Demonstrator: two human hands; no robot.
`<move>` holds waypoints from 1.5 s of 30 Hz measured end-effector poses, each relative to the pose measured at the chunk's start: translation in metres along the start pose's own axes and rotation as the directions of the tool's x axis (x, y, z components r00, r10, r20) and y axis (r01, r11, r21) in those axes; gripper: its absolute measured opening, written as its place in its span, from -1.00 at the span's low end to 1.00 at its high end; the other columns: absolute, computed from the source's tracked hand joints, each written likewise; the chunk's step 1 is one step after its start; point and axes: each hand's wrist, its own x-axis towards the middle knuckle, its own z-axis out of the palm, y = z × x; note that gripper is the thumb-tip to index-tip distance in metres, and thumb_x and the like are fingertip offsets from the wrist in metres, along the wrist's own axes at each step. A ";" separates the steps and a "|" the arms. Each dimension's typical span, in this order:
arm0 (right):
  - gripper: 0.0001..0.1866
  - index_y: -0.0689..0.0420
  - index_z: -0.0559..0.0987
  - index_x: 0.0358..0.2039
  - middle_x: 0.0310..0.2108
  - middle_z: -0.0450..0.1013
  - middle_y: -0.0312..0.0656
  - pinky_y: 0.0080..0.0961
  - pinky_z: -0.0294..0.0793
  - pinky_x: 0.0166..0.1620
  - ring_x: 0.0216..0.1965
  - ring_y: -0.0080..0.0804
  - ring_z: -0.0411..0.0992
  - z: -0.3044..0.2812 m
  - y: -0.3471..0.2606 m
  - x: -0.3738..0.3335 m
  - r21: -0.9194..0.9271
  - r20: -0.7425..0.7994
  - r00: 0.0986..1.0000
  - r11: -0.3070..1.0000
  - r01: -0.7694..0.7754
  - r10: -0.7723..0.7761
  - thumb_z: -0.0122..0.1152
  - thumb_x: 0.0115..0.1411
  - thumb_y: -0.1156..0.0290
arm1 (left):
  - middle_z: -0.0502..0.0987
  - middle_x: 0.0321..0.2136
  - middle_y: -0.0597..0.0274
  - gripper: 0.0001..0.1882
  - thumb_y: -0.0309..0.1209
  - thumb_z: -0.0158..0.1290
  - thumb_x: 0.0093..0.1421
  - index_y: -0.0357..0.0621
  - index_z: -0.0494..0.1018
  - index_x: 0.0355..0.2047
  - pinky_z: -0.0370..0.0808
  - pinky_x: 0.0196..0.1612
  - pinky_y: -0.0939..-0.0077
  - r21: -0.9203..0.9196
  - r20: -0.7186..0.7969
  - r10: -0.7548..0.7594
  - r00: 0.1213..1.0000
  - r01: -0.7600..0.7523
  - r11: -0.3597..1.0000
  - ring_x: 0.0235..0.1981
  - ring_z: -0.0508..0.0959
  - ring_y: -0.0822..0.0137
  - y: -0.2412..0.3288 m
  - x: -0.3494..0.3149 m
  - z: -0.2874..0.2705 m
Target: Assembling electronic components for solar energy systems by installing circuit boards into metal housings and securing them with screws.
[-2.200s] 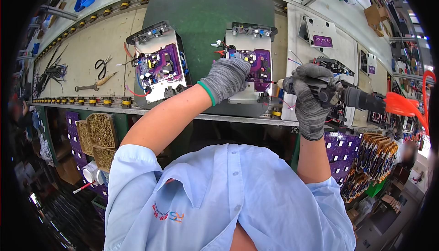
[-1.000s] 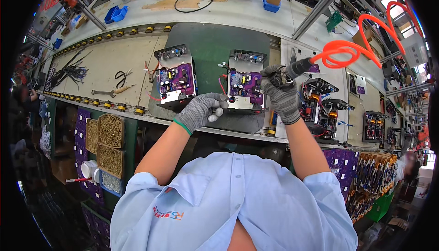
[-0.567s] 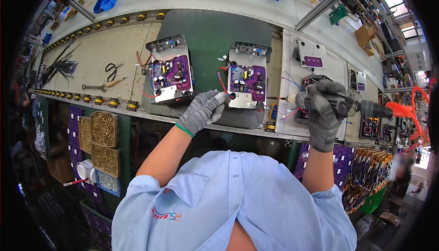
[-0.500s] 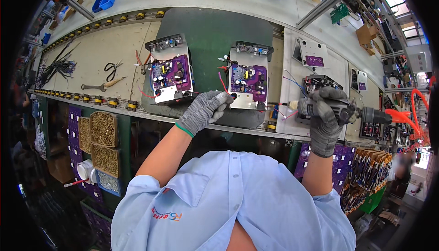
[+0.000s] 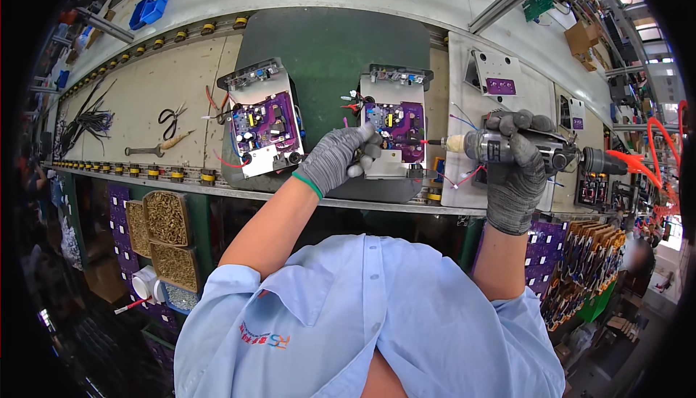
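My right hand (image 5: 519, 170), in a grey knit glove, grips a pneumatic screwdriver (image 5: 484, 146) held nearly level. Its bit points left and reaches the right edge of a purple circuit board (image 5: 395, 126) in a metal chassis (image 5: 390, 169). My left hand (image 5: 339, 153), gloved too, has its fingers closed at that chassis's near left corner. What it pinches is hidden by the fingers. To its left stands a second metal chassis (image 5: 262, 164) with a similar purple board (image 5: 265, 124) and a loose red wire. Both chassis rest on a dark green board (image 5: 330, 43).
Right of the tool lie more metal chassis parts (image 5: 493, 72) on a pale board. An orange coiled hose (image 5: 638, 162) trails from the screwdriver. Scissors (image 5: 170, 121), a wrench (image 5: 145, 150) and a cable bundle (image 5: 87, 119) lie left. Screw bins (image 5: 166, 218) hang below the roller line.
My right hand has raised the screwdriver slightly, and its bit has come over the right chassis's edge. My left hand has shifted a little up and right along the chassis.
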 end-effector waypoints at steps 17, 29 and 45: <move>-0.56 0.07 0.46 -0.01 -0.14 0.51 -0.17 -0.22 0.67 -0.06 -0.09 -0.32 0.54 0.014 0.013 0.000 0.030 0.062 0.998 0.999 -0.028 0.026 0.33 0.09 0.59 | 0.56 -0.07 -0.12 -0.54 -0.19 -0.03 0.37 -0.37 0.41 0.06 0.67 -0.28 0.35 -0.248 0.280 -0.022 0.960 0.095 0.964 -0.10 0.64 0.07 0.013 0.013 0.005; -0.58 0.12 0.48 -0.03 -0.12 0.52 -0.14 -0.27 0.61 -0.01 -0.14 -0.35 0.54 0.008 0.018 0.001 -0.038 0.046 0.999 0.999 -0.023 0.025 0.37 0.08 0.56 | 0.56 -0.13 -0.18 -0.61 -0.20 -0.02 0.38 -0.34 0.42 -0.04 0.71 -0.33 0.13 -0.341 0.333 -0.108 0.937 0.226 0.913 -0.20 0.66 -0.03 0.005 0.022 0.017; -0.54 0.10 0.46 0.00 -0.12 0.50 -0.16 -0.25 0.58 0.05 -0.09 -0.29 0.53 0.005 -0.007 0.006 0.013 0.097 0.995 0.999 0.037 -0.038 0.33 0.06 0.57 | 0.56 -0.40 0.24 -0.74 -0.22 0.00 0.38 -0.18 0.48 -0.16 0.47 -0.62 0.59 -0.381 0.371 0.001 0.929 0.152 0.912 -0.52 0.58 0.38 -0.008 0.016 0.014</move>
